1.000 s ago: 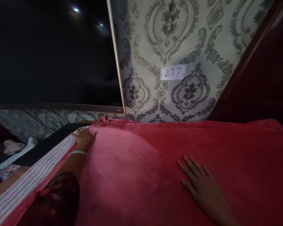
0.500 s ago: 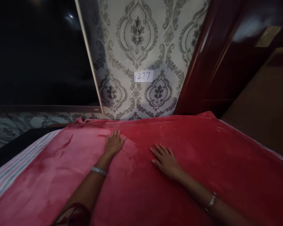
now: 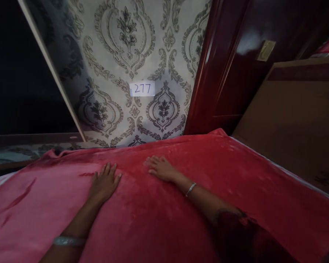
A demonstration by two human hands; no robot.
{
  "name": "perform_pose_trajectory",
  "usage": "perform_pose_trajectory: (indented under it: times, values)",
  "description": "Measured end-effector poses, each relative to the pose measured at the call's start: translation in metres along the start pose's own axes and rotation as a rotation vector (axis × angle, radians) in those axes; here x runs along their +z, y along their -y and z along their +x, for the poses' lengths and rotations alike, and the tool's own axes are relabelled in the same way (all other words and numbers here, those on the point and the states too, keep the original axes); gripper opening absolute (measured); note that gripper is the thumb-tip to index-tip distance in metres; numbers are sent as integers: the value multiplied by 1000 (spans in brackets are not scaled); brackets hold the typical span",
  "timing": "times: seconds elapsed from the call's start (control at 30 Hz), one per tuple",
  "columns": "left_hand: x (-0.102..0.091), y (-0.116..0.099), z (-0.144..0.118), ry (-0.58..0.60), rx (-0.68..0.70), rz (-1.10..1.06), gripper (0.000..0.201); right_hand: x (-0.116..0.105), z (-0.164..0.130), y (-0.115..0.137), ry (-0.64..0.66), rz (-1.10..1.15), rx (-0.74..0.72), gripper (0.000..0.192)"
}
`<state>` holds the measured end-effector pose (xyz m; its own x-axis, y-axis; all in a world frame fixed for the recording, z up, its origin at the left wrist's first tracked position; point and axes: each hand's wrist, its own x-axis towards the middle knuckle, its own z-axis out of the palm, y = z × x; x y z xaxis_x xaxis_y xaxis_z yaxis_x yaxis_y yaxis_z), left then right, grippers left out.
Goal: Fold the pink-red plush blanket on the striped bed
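A red plush blanket (image 3: 164, 212) is spread over a flat surface before me, with a lighter pink patch on its left side. Flat on that lighter part rests my left hand (image 3: 104, 182), fingers spread, holding nothing. My right hand (image 3: 161, 168) lies palm down on the darker red part, further right and slightly farther away. Its fingers are stretched out and a little blurred, and nothing is in them. Dark streaks and brushed marks show in the pile. The blanket's far edge is bunched at the left corner.
Patterned wallpaper (image 3: 131, 69) with a paper label (image 3: 142, 88) reading 277 rises behind the blanket. A large black screen (image 3: 24, 80) stands at left. On the right are a dark red door or cabinet panel (image 3: 222, 73) and a cardboard box (image 3: 290, 117). Striped cloth (image 3: 0, 180) shows at the left edge.
The view has turned to the right. My right hand has slid forward and left over the blanket, and more of its sleeve shows. My left hand stays near the same pink patch.
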<state>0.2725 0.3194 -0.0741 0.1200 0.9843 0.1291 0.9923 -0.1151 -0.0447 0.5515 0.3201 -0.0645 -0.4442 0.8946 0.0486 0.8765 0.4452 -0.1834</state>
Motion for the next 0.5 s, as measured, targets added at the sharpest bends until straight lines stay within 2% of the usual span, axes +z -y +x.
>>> perform_pose_trajectory:
  times: [0.13, 0.2, 0.27, 0.33, 0.4, 0.5]
  values:
    - [0, 0, 1, 17, -7, 15, 64, -26, -44, -123, -22, -72, 396, 54]
    - [1, 0, 1, 25, -11, 32, 65, -37, -82, -178, -30, -98, 622, 55]
    - [1, 1, 2, 38, -17, 44, 66, -45, -125, -220, -32, -114, 828, 57]
    - [2, 2, 3, 44, -26, 48, 68, -50, -167, -250, -36, -120, 993, 60]
    - [4, 5, 5, 31, -24, 47, 69, -52, -198, -269, -50, -125, 1112, 61]
    - [13, 14, 6, -26, 23, 22, 70, -50, -219, -281, -78, -131, 1186, 63]
